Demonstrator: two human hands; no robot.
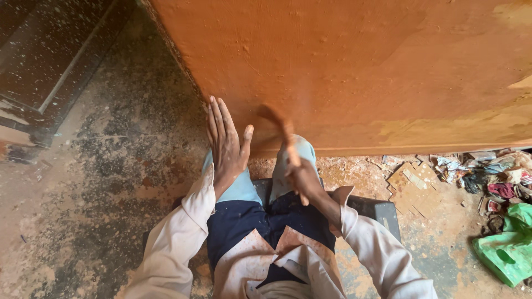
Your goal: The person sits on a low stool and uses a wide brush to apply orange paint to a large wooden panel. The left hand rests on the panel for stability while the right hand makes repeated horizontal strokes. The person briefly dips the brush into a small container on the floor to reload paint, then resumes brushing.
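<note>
My left hand (226,141) rests flat with its fingers spread against the lower part of an orange-brown plastered wall (354,66). My right hand (302,174) grips a thin tool (280,124), blurred by motion, whose curved end touches the wall low down near the floor. I sit on a dark stool (377,209) with my knees close to the wall. White sleeves stained with orange dust cover both arms.
A dusty, speckled concrete floor (100,182) spreads to the left. A dark door (44,61) stands at the top left. Broken tile pieces (413,188), rags, scraps and a green plastic bag (507,249) lie at the right along the wall's base.
</note>
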